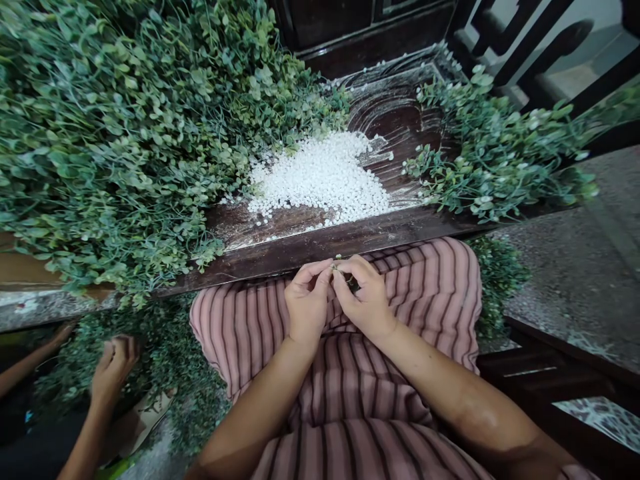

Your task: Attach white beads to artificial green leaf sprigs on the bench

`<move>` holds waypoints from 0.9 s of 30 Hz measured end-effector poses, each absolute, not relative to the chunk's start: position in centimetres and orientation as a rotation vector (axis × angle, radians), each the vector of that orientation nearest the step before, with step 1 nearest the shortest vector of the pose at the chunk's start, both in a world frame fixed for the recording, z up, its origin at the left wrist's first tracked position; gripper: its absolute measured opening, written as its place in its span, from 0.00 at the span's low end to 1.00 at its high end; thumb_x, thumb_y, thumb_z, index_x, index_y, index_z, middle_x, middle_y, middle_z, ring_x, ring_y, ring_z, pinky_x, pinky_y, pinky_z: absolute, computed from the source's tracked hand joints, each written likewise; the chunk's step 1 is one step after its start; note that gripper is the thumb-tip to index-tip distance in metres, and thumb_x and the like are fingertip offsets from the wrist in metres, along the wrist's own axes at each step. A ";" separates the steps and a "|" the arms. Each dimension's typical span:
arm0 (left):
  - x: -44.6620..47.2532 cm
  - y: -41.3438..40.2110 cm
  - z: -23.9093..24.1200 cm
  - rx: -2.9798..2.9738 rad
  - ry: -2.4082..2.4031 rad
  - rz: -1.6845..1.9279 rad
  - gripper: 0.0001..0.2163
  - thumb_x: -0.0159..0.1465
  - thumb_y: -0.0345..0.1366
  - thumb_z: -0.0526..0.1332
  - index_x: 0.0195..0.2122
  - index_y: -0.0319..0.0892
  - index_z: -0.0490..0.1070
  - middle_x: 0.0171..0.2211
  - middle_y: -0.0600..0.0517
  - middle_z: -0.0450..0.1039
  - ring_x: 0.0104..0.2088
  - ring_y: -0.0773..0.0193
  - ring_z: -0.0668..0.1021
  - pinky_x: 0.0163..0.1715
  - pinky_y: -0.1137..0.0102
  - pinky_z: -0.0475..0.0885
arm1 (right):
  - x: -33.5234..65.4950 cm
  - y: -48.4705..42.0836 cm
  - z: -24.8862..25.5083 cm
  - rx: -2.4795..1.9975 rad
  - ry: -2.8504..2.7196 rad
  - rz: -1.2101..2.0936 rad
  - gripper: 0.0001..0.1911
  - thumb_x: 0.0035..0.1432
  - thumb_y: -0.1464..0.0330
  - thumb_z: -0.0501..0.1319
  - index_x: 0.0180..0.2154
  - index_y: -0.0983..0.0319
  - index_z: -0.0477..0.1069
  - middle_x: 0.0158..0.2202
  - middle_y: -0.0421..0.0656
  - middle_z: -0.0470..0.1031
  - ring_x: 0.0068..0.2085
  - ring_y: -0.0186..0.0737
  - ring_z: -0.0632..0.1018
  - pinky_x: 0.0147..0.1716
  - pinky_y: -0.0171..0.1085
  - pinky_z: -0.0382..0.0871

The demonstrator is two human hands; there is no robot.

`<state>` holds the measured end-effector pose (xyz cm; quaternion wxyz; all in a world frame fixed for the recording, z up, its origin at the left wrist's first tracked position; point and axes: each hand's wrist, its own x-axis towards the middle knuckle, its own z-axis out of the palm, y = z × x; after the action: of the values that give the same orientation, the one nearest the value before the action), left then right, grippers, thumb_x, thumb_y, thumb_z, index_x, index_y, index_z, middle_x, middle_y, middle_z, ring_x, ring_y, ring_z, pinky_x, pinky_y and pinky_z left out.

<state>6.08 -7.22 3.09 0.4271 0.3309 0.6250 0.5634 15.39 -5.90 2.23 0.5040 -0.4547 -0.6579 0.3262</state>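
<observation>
While both hands pinch a tiny sprig (336,268), white beads (320,177) cover the dark table (350,240).

Table: dark wooden top (320,243), worn, dusted white, front edge running across the middle.
Behind table: dark wooden cabinet (360,23), panelled, against the far side.
Upper right: dark turned wooden railing (540,47), pale wall showing between the bars.
Right: speckled grey stone surface (570,267), smooth and slightly glossy.
Lower right: dark wooden frame (540,373), patterned floor tile (607,417) beside it.
Left edge: grey speckled ledge (40,307) under the tabletop.
Light: soft, even, daylight-like, brightest at upper right.
</observation>
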 end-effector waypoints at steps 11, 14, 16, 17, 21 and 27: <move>6.2 -7.2 3.0 0.974 1.593 1.378 0.05 0.53 0.29 0.61 0.28 0.42 0.77 0.30 0.52 0.76 0.34 0.68 0.76 0.40 0.71 0.71 | 15.4 -5.7 2.1 -1.165 -1.529 0.849 0.07 0.54 0.74 0.53 0.24 0.60 0.62 0.23 0.38 0.64 0.26 0.34 0.67 0.28 0.35 0.63; 6.0 -7.0 2.9 0.903 1.565 1.359 0.04 0.52 0.30 0.62 0.28 0.42 0.77 0.29 0.52 0.76 0.33 0.68 0.76 0.40 0.71 0.71 | 15.6 -5.5 2.0 -1.131 -1.494 0.914 0.07 0.54 0.74 0.53 0.25 0.61 0.64 0.23 0.38 0.65 0.27 0.34 0.68 0.28 0.34 0.63; 5.8 -6.9 2.9 0.819 1.547 1.340 0.04 0.52 0.32 0.63 0.28 0.42 0.77 0.29 0.53 0.77 0.32 0.68 0.76 0.39 0.70 0.71 | 15.8 -5.5 1.8 -1.109 -1.452 0.970 0.06 0.55 0.73 0.53 0.27 0.61 0.65 0.25 0.39 0.66 0.28 0.34 0.69 0.30 0.35 0.64; 5.8 -6.9 2.9 0.785 1.539 1.333 0.04 0.51 0.33 0.63 0.28 0.42 0.77 0.29 0.53 0.77 0.32 0.68 0.76 0.39 0.70 0.71 | 15.8 -5.5 1.8 -1.104 -1.434 0.992 0.06 0.55 0.73 0.53 0.27 0.61 0.65 0.25 0.39 0.67 0.29 0.34 0.69 0.30 0.35 0.65; 5.7 -6.9 3.0 0.741 1.505 1.344 0.04 0.50 0.33 0.65 0.27 0.42 0.77 0.29 0.53 0.78 0.32 0.68 0.77 0.39 0.71 0.72 | 15.9 -5.5 1.6 -1.082 -1.410 1.019 0.05 0.55 0.73 0.54 0.28 0.61 0.65 0.25 0.39 0.66 0.29 0.34 0.68 0.30 0.35 0.64; 5.5 -6.6 3.7 0.791 1.496 1.317 0.03 0.49 0.32 0.65 0.26 0.41 0.77 0.28 0.52 0.77 0.31 0.67 0.77 0.37 0.70 0.72 | 16.1 -5.3 2.1 -1.093 -1.436 1.019 0.06 0.54 0.74 0.54 0.26 0.61 0.64 0.23 0.38 0.63 0.27 0.33 0.66 0.28 0.34 0.62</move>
<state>5.55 -6.62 3.65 0.4782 0.3238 0.6127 0.5395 16.05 -5.27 2.07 0.5093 -0.4539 -0.5964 0.4230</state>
